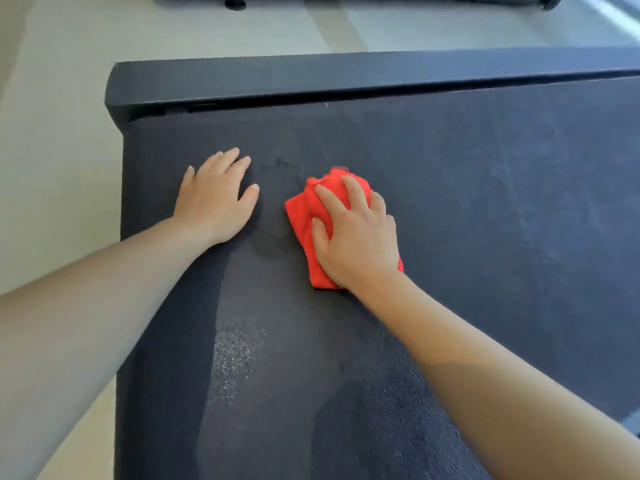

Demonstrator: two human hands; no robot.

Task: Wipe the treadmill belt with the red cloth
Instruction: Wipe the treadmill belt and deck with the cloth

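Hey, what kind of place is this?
Probably a gym or home workout room: a wide dark textured treadmill belt with a black end cover, a pale smooth floor, and a dark equipment base beyond.

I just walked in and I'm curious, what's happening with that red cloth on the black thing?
A person is wiping a treadmill belt. Their right hand presses a bunched-up red cloth down on the dark belt, fingers spread over it. Their left hand lies flat on the belt beside it, apart from the cloth, holding nothing. A shiny patch shows on the belt nearer the person.
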